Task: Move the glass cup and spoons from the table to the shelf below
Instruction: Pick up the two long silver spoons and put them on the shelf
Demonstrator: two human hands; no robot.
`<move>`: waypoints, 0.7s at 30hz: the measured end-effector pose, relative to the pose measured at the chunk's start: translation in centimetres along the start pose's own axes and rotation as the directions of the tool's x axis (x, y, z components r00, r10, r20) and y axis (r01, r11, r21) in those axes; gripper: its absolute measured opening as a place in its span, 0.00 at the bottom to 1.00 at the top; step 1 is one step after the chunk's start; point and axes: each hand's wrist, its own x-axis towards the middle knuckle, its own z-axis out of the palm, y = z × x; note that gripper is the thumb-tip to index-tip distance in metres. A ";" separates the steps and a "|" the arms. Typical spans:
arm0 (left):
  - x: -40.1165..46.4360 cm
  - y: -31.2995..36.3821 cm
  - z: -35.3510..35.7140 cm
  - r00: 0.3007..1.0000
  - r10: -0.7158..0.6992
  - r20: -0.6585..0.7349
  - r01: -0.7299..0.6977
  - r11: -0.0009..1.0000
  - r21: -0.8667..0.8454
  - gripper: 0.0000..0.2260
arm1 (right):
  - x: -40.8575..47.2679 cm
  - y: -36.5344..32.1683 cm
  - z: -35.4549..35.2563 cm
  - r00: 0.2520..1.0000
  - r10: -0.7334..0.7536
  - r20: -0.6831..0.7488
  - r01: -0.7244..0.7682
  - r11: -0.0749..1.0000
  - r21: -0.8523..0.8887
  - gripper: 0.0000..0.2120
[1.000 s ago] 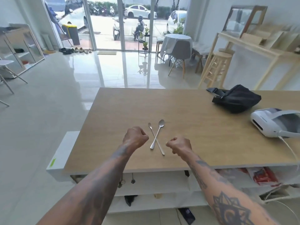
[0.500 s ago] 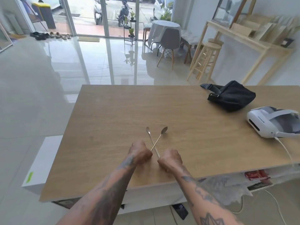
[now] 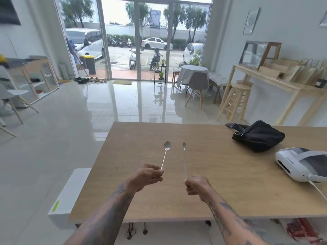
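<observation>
Two long-handled metal spoons are lifted off the wooden table (image 3: 221, 188), one in each hand. My left hand (image 3: 147, 176) grips the end of the larger spoon (image 3: 166, 152), bowl pointing away from me. My right hand (image 3: 196, 185) pinches the handle end of the thinner spoon (image 3: 184, 156), which has a small bowl and stands roughly parallel to the first. The spoons are apart and do not touch. No glass cup is in view. A strip of the shelf below (image 3: 159, 232) shows under the table's near edge.
A black bag (image 3: 260, 136) lies on the table at the right, with a white headset (image 3: 300, 164) and its cable nearer me. A white box (image 3: 70, 191) stands by the table's left side. Red packaging (image 3: 299, 230) sits under the table at right.
The spoons lay crossed on the table with my fists beside them. Both hands closed on the handles and lifted them apart; the camera has tilted upward.
</observation>
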 end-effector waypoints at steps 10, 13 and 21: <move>-10.5 2.3 2.7 0.931 0.236 -0.277 -0.275 0.955 -0.112 0.08 | -9.3 -4.5 -5.7 0.933 -0.351 0.076 0.343 0.934 0.103 0.09; -13.6 0.8 3.4 0.924 0.220 -0.313 -0.275 0.950 -0.146 0.09 | -12.0 -3.4 -5.5 0.923 -0.365 0.121 0.354 0.929 0.103 0.06; -18.8 -8.4 3.9 0.915 0.055 -0.400 -0.156 0.962 -0.226 0.08 | -15.7 6.3 -0.9 0.925 -0.259 0.277 0.257 0.965 0.046 0.06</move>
